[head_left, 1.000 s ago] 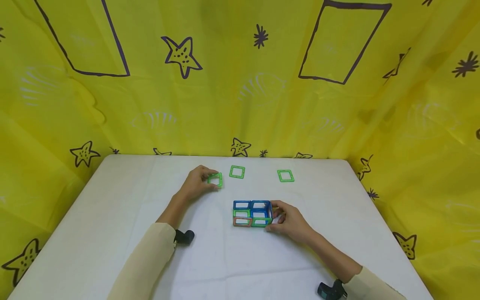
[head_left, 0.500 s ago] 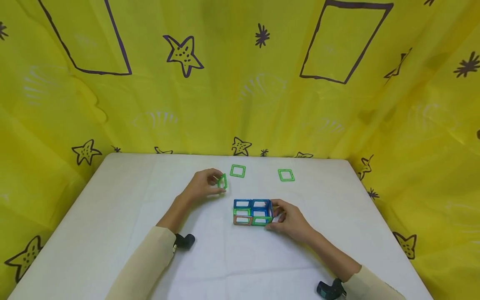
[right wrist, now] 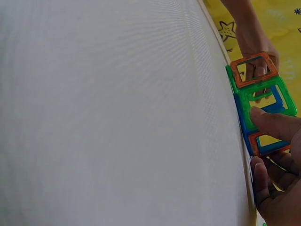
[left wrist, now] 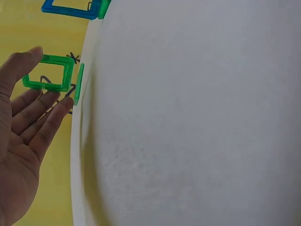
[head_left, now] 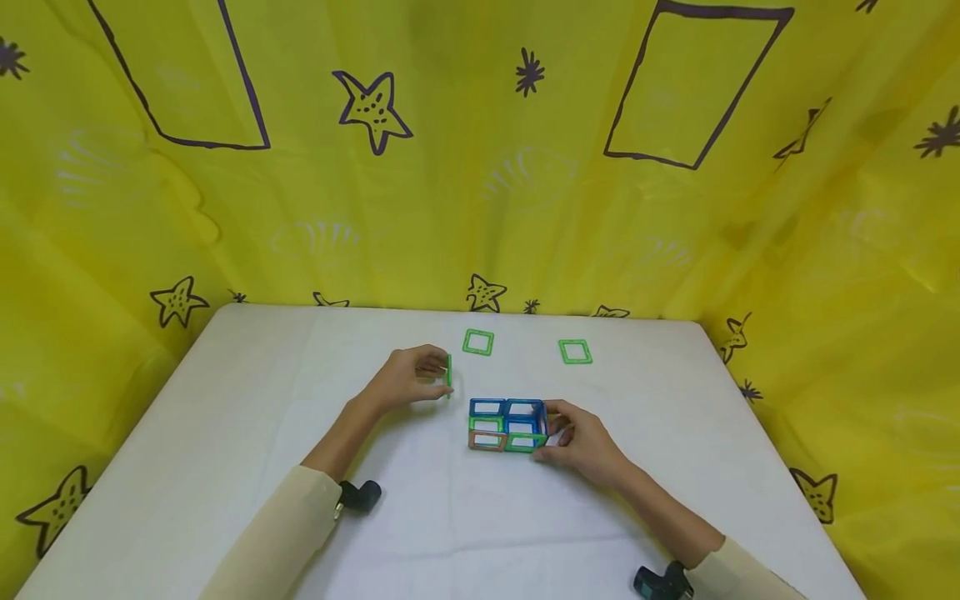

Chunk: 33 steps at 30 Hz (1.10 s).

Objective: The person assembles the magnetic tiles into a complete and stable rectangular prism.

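My left hand (head_left: 411, 377) pinches a green square magnetic tile (left wrist: 68, 75) between thumb and fingertips. In the head view that tile stands edge-on, left of the joined tiles. A box-like structure of magnetic tiles (head_left: 487, 442) sits on the table, with blue at the back, green and orange along the front, and an open left end. My right hand (head_left: 583, 442) holds its right end. In the right wrist view the thumb lies on a green front tile (right wrist: 282, 89), beside an orange tile (right wrist: 240, 80).
Two loose green square tiles lie flat near the back of the white table (head_left: 262, 400): one green tile (head_left: 477, 330) behind the structure, another green tile (head_left: 575, 362) farther right. A yellow patterned curtain (head_left: 450, 208) hangs around the back and sides.
My left hand has moved slightly right and toward me, and its green tile has turned from facing the camera to edge-on. The right hand and the structure stay in place.
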Tool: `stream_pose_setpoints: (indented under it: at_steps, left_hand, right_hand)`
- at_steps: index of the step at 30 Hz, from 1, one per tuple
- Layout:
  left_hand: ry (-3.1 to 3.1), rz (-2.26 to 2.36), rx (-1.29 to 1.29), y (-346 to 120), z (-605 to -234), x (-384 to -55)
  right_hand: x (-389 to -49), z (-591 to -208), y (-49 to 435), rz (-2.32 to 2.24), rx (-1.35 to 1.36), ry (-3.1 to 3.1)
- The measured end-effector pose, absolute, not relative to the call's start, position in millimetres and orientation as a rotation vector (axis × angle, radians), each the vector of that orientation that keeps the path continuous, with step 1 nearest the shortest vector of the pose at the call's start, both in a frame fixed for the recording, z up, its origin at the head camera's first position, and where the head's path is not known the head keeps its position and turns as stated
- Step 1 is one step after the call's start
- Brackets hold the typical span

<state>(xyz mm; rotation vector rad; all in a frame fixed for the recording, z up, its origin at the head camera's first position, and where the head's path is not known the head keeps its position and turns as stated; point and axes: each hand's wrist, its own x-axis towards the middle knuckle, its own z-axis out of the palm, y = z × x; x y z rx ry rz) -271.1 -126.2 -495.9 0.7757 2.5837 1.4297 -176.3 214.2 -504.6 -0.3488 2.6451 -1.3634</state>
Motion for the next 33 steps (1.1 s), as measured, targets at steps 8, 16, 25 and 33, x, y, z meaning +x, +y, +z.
stream_pose_setpoints:
  at_steps: [8, 16, 25, 33]
  left_hand:
    - [2.591, 1.392, 0.867, -126.8, -489.4, -253.6]
    - [2.561, 1.376, 0.945, -122.7, -489.1, -236.6]
    - [2.565, 1.338, 0.965, -117.4, -487.4, -225.0]
    - [2.576, 1.302, 0.983, -115.8, -488.1, -221.0]
  right_hand:
    - [-176.6, -504.9, 214.7, -1.385, -0.351, 2.636]
    - [-176.8, -505.9, 214.9, -1.391, -0.35, 2.634]
    - [-177.9, -504.8, 215.8, -1.392, -0.371, 2.63]
    - [-177.6, -506.6, 215.6, -1.396, -0.382, 2.632]
